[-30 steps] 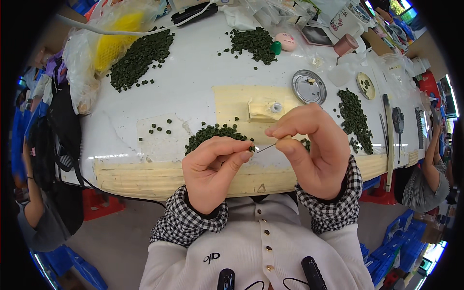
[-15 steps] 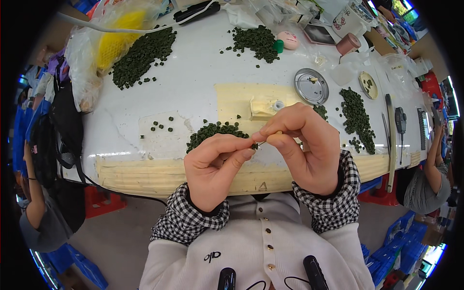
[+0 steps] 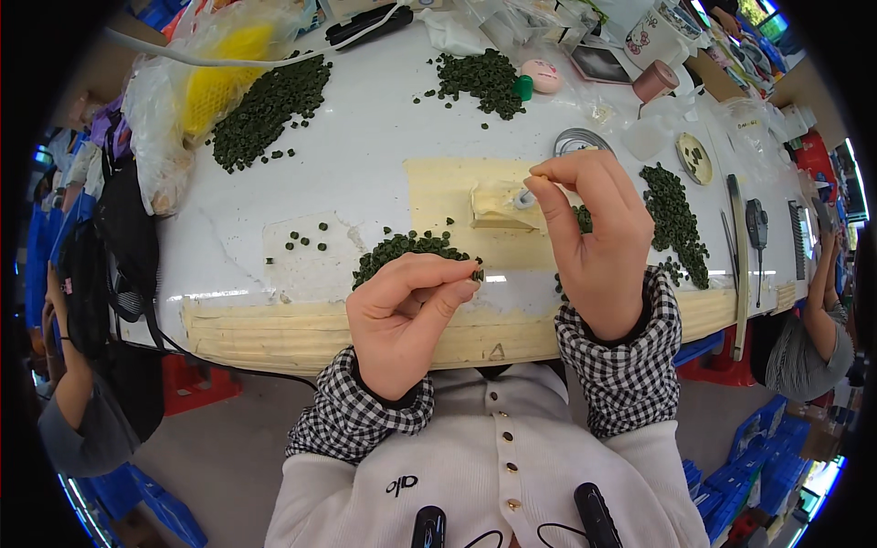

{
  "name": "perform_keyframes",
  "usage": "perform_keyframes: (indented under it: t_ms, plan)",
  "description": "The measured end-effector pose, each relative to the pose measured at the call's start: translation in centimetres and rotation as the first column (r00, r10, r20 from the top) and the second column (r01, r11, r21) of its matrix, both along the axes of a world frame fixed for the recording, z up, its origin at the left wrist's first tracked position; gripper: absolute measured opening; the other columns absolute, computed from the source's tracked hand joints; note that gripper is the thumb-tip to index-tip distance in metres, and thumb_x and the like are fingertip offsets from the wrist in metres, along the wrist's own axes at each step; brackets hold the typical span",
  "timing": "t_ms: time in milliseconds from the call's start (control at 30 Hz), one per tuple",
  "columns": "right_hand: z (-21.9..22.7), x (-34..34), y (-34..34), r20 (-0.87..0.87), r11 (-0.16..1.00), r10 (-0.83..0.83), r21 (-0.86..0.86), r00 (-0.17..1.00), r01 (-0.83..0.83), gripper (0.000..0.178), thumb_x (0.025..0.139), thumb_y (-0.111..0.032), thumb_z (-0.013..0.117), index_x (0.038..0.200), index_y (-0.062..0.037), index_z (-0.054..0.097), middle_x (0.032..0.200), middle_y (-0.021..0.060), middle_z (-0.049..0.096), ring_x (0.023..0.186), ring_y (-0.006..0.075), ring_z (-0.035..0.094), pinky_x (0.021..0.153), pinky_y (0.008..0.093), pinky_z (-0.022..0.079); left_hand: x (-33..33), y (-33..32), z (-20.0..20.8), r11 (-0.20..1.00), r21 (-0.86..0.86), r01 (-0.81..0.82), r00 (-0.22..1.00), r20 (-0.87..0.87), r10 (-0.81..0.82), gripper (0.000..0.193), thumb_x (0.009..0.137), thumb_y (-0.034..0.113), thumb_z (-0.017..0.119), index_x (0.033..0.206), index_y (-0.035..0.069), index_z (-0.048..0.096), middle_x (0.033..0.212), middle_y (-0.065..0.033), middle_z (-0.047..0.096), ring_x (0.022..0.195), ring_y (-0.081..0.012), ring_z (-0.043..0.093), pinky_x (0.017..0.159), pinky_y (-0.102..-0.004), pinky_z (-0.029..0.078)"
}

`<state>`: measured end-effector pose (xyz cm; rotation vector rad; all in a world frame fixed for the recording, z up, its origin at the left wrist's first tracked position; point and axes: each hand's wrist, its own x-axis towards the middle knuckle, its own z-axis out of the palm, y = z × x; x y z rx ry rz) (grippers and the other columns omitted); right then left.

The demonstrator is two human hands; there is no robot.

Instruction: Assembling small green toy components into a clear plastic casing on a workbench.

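Note:
My left hand (image 3: 402, 315) pinches a small dark green piece (image 3: 479, 272) between thumb and forefinger, above the table's near side. Behind it lies a heap of similar green pieces (image 3: 402, 248). My right hand (image 3: 603, 242) is raised further off, thumb and forefinger closed on a thin tool whose tan end (image 3: 543, 178) shows at the fingertips. Right by those fingers is a white nozzle (image 3: 523, 198) on a yellowish, tape-covered block (image 3: 493, 208); whether the tool touches the nozzle I cannot tell.
More green heaps lie at far left (image 3: 265, 114), far middle (image 3: 480, 80) and right (image 3: 674, 215). A round metal tin (image 3: 582, 139) is partly hidden behind my right hand. Beyond are a pale dish (image 3: 694, 158), a pink thread spool (image 3: 656, 82) and a plastic bag (image 3: 155, 128). People sit at both sides.
My right hand has moved away from my left, up to the white nozzle, taking the thin tool along. My left hand stays in place, still pinching the green piece.

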<state>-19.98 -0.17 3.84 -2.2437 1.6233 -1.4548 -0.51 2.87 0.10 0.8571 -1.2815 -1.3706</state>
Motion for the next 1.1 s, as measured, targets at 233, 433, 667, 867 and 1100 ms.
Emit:
perform_keyframes:
  t_ms: [233, 433, 667, 867, 1100]
  plan:
    - [0.1, 0.2, 0.4, -0.121, 0.999, -0.042, 0.028, 0.992, 0.046, 0.015, 0.078, -0.005, 0.072, 0.091, -0.0030, 0.065, 0.082, 0.0093, 0.060, 0.079, 0.0281, 0.058, 0.068, 0.0360, 0.047, 0.2, 0.1, 0.0, 1.000, -0.010, -0.019, 1.000, -0.006, 0.018, 0.018, 0.085, -0.009, 0.067, 0.102, -0.004, 0.069, 0.096, -0.0094, 0.066, 0.084, -0.0108, 0.062, 0.071, -0.0214, 0.049]
    - [1.2, 1.1, 3.6, 0.145, 0.956, 0.191, 0.199, 0.971, -0.217, 0.020, 0.073, -0.001, 0.076, 0.092, -0.0035, 0.068, 0.085, 0.0084, 0.063, 0.079, 0.0254, 0.060, 0.069, 0.0335, 0.048, 0.3, 0.2, -0.4, 0.999, -0.041, -0.016, 0.998, -0.068, 0.014, 0.020, 0.084, -0.011, 0.067, 0.103, -0.004, 0.068, 0.097, -0.0102, 0.066, 0.086, -0.0119, 0.062, 0.073, -0.0225, 0.049]
    - [0.0, 1.5, 3.8, 0.241, 0.915, 0.296, 0.207, 0.924, -0.347, 0.019, 0.074, 0.001, 0.075, 0.091, -0.0045, 0.068, 0.083, 0.0068, 0.064, 0.076, 0.0222, 0.061, 0.066, 0.0309, 0.048, 0.4, 0.1, -0.4, 0.993, -0.118, 0.029, 0.998, -0.049, -0.035, 0.021, 0.082, -0.012, 0.067, 0.102, -0.003, 0.069, 0.098, -0.0123, 0.067, 0.086, -0.0138, 0.062, 0.074, -0.0241, 0.049]
    - [-0.2, 1.2, 3.8, 0.243, 0.903, 0.348, 0.174, 0.906, -0.393, 0.019, 0.073, 0.003, 0.075, 0.090, -0.0036, 0.069, 0.083, 0.0072, 0.064, 0.074, 0.0212, 0.062, 0.063, 0.0295, 0.050, 0.5, 0.1, -0.3, 0.992, -0.116, 0.056, 0.998, -0.028, -0.059, 0.020, 0.081, -0.012, 0.068, 0.099, -0.003, 0.070, 0.094, -0.0122, 0.067, 0.085, -0.0144, 0.062, 0.073, -0.0248, 0.049]
    - [-0.6, 0.9, 3.7, 0.180, 0.907, 0.389, 0.099, 0.904, -0.410, 0.021, 0.071, 0.005, 0.074, 0.090, -0.0030, 0.069, 0.084, 0.0071, 0.064, 0.076, 0.0216, 0.063, 0.064, 0.0298, 0.051, 0.4, 0.2, -0.4, 0.995, -0.069, 0.072, 0.996, -0.044, -0.075, 0.019, 0.081, -0.012, 0.068, 0.098, -0.004, 0.070, 0.093, -0.0121, 0.067, 0.083, -0.0138, 0.062, 0.071, -0.0239, 0.049]
